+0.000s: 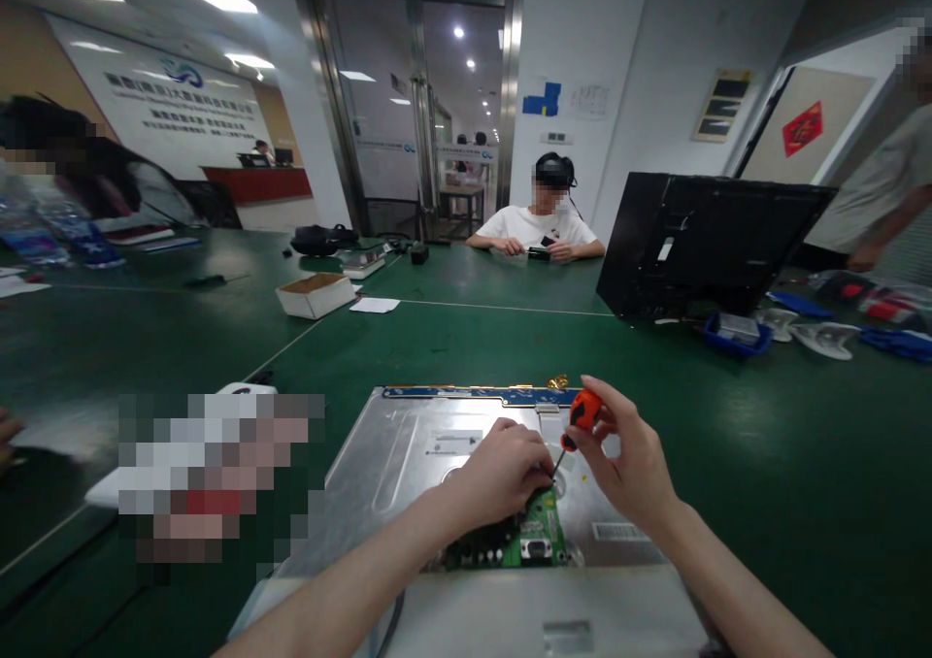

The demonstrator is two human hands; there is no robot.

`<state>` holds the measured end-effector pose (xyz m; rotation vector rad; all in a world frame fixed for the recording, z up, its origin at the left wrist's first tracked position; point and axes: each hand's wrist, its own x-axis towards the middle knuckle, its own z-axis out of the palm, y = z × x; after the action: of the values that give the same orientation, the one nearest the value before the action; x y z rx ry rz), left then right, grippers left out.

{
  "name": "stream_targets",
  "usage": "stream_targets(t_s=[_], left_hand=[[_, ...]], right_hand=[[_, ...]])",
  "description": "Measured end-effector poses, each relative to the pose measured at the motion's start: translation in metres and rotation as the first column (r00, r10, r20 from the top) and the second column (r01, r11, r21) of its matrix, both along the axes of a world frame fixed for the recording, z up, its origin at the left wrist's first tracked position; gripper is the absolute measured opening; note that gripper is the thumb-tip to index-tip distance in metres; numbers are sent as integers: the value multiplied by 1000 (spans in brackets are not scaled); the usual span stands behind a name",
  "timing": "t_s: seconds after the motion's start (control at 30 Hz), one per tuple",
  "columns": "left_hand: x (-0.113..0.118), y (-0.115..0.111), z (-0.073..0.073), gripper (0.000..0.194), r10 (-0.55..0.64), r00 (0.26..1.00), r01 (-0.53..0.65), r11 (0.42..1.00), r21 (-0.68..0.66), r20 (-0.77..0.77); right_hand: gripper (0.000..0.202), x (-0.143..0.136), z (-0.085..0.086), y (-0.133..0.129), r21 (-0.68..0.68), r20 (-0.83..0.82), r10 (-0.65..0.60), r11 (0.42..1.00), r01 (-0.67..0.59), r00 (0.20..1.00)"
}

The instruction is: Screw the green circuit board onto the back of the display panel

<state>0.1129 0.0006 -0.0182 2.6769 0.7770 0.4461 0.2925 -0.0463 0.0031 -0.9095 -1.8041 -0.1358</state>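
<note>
A silver metal panel (408, 444) lies flat in front of me, with a green circuit board (543, 532) on its middle. My right hand (630, 454) grips an orange and black screwdriver (584, 411), its shaft slanting down to the board's upper corner. Beside the tip, my left hand (502, 469) rests over the board with fingers bent together; whatever those fingers hold is hidden. A blue strip board (458, 395) runs along the panel's far edge, and a small gold-coloured piece (557, 382) sits by it.
The green table (466, 343) carries a white open box (315, 294), a large black screen (706, 246) and a blue tray (737, 336) at the right. A person (543, 226) sits opposite. Others are at the left and right edges. A partly blurred white object lies left of the panel.
</note>
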Motion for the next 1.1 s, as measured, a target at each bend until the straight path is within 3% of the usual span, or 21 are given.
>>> stream_targets(t_s=[0.27,0.53,0.83,1.1], left_hand=[[-1,-2,4,11,-1,1000,0,1000,-30,-8],[0,-2,5,9,15,1000,-15,1000,-15,-24],[-1,-2,4,9,-8,1000,8,1000,-11,-17],[-1,-2,2,10,-15,1000,15,1000,-7,4]], right_hand=[[45,-1,1,-1,-16,-33,-8,1000,8,999],[53,0,-3,-4,-49,44,9,999,-7,999],[47,-2,1,-1,34,19,-18,999,17,1000],[53,-2,0,-4,7,11,-17,1000,17,1000]])
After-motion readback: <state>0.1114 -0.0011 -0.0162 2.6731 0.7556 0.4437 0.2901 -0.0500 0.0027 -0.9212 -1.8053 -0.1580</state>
